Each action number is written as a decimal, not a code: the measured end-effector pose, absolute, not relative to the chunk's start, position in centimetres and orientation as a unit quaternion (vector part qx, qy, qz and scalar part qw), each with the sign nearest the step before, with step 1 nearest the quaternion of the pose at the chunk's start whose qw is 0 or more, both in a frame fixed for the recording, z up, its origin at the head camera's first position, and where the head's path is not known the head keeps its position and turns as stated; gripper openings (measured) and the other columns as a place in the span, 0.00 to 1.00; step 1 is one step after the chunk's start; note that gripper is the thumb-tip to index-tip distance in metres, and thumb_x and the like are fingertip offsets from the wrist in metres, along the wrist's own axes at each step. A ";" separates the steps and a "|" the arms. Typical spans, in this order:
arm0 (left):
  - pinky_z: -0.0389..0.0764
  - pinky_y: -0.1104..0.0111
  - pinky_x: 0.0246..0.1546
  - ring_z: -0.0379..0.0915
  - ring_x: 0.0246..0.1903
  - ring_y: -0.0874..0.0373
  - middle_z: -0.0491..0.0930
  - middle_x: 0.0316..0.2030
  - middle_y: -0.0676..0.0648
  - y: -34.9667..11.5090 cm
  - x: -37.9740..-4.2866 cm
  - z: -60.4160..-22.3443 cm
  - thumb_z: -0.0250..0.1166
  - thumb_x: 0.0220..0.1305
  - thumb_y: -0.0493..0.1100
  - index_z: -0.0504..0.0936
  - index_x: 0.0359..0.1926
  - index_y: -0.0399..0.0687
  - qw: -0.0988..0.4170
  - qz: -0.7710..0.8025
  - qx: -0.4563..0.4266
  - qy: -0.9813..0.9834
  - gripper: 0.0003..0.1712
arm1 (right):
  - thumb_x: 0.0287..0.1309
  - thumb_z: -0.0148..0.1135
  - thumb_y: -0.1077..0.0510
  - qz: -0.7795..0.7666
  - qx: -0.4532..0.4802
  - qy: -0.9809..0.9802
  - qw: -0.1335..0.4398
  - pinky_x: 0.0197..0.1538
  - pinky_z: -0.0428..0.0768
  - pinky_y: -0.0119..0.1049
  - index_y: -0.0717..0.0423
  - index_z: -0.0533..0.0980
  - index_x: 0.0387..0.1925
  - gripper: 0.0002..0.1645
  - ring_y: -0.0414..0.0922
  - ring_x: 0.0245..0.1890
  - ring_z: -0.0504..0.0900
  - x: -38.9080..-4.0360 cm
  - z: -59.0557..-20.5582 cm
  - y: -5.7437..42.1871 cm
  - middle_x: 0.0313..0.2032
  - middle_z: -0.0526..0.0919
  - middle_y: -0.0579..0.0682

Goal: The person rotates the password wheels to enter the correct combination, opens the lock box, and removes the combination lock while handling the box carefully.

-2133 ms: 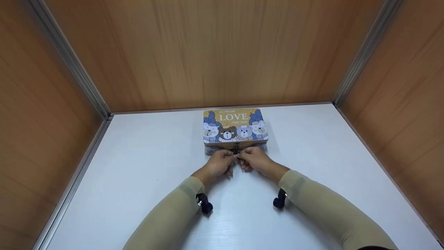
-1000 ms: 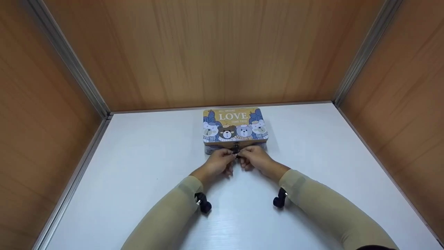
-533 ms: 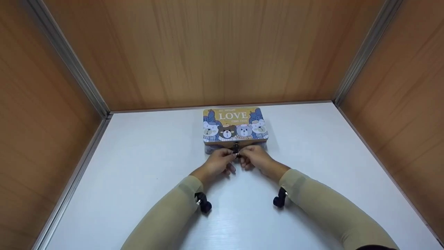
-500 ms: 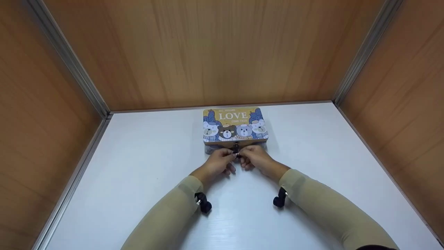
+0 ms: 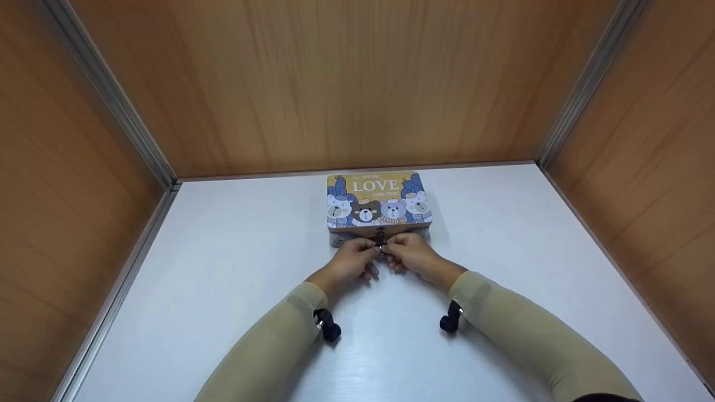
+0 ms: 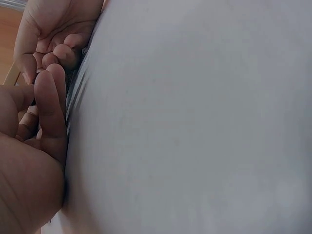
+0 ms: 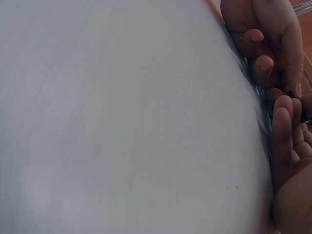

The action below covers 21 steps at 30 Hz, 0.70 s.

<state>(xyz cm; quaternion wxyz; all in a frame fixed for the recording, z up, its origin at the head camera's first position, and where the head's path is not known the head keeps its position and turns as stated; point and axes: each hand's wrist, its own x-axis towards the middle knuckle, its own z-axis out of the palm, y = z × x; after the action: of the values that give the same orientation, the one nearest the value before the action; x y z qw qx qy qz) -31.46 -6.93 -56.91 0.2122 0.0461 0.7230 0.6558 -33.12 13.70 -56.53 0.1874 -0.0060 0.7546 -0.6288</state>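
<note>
A tin box (image 5: 380, 204) with a yellow and blue lid, printed with bears and the word LOVE, rests closed near the back of the table. At the middle of its front side is a dark metal clasp (image 5: 381, 234), with a small dark lock (image 5: 381, 246) just below. My left hand (image 5: 352, 261) pinches this lock from the left between thumb and forefinger. From the other side my right hand (image 5: 414, 257) pinches it too, the fingertips of both hands almost meeting. In both wrist views the fingers largely hide the lock, and the other fingers bend loosely below.
The white table (image 5: 234, 251) lies under the box and both forearms. Wooden panels (image 5: 357, 84) with grey metal corner strips close in the back and both sides. A black wrist camera mount (image 5: 328, 326) hangs from each sleeve, close over the table.
The box stays in place. Both hands keep at the lock with only slight finger shifts; the left hand's lower fingers have moved a little to the right since the earliest frame.
</note>
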 end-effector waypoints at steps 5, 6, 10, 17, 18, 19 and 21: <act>0.86 0.68 0.24 0.81 0.23 0.59 0.86 0.30 0.46 -6.9 -31.5 -56.9 0.60 0.88 0.43 0.82 0.60 0.36 0.214 0.650 0.048 0.728 0.14 | 0.77 0.65 0.59 -0.621 -0.009 0.760 0.189 0.25 0.83 0.30 0.58 0.86 0.39 0.08 0.39 0.22 0.83 -33.2 -56.7 13.7 0.25 0.85 0.47; 0.86 0.68 0.24 0.81 0.23 0.59 0.86 0.30 0.46 -7.0 -31.5 -56.9 0.60 0.88 0.43 0.82 0.59 0.36 0.214 0.649 0.048 0.729 0.14 | 0.77 0.65 0.59 -0.620 -0.011 0.762 0.189 0.25 0.83 0.30 0.59 0.86 0.39 0.09 0.39 0.22 0.83 -33.2 -56.7 13.7 0.25 0.85 0.47; 0.86 0.68 0.24 0.81 0.24 0.59 0.85 0.30 0.46 -7.0 -31.5 -56.9 0.60 0.88 0.43 0.82 0.59 0.36 0.213 0.650 0.048 0.728 0.13 | 0.78 0.64 0.58 -0.618 -0.022 0.764 0.187 0.25 0.82 0.29 0.60 0.85 0.37 0.12 0.39 0.21 0.83 -33.3 -56.9 13.7 0.24 0.85 0.47; 0.85 0.70 0.24 0.82 0.24 0.59 0.85 0.34 0.45 -7.0 -31.2 -56.7 0.60 0.88 0.42 0.81 0.58 0.35 0.212 0.655 0.047 0.724 0.13 | 0.80 0.62 0.56 -0.641 -0.009 0.743 0.194 0.24 0.84 0.29 0.60 0.85 0.38 0.15 0.39 0.19 0.83 -33.4 -57.0 13.7 0.23 0.85 0.47; 0.85 0.70 0.24 0.83 0.25 0.59 0.85 0.36 0.45 -7.0 -31.1 -56.6 0.60 0.88 0.42 0.81 0.58 0.35 0.213 0.656 0.046 0.723 0.13 | 0.81 0.61 0.55 -0.647 -0.003 0.737 0.196 0.24 0.85 0.30 0.60 0.85 0.38 0.15 0.39 0.19 0.83 -33.4 -56.9 13.7 0.23 0.85 0.47; 0.84 0.70 0.24 0.83 0.25 0.59 0.85 0.37 0.44 -7.0 -31.1 -56.5 0.60 0.88 0.42 0.81 0.59 0.35 0.212 0.657 0.045 0.722 0.13 | 0.82 0.60 0.55 -0.652 0.003 0.732 0.197 0.24 0.85 0.30 0.60 0.85 0.39 0.16 0.39 0.19 0.84 -33.4 -56.9 13.7 0.23 0.85 0.47; 0.85 0.70 0.24 0.83 0.26 0.59 0.85 0.39 0.44 -7.0 -31.1 -56.5 0.60 0.88 0.42 0.81 0.59 0.35 0.214 0.658 0.043 0.721 0.13 | 0.83 0.59 0.54 -0.659 0.013 0.725 0.201 0.25 0.86 0.31 0.59 0.85 0.39 0.16 0.39 0.20 0.85 -33.5 -56.8 13.7 0.23 0.86 0.47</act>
<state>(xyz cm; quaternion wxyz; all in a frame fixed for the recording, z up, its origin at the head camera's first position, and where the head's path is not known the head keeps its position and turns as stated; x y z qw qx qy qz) -31.10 -6.98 -56.50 0.2140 0.0434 0.7206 0.6581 -33.49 13.73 -56.77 0.2009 0.0128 0.7250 -0.6586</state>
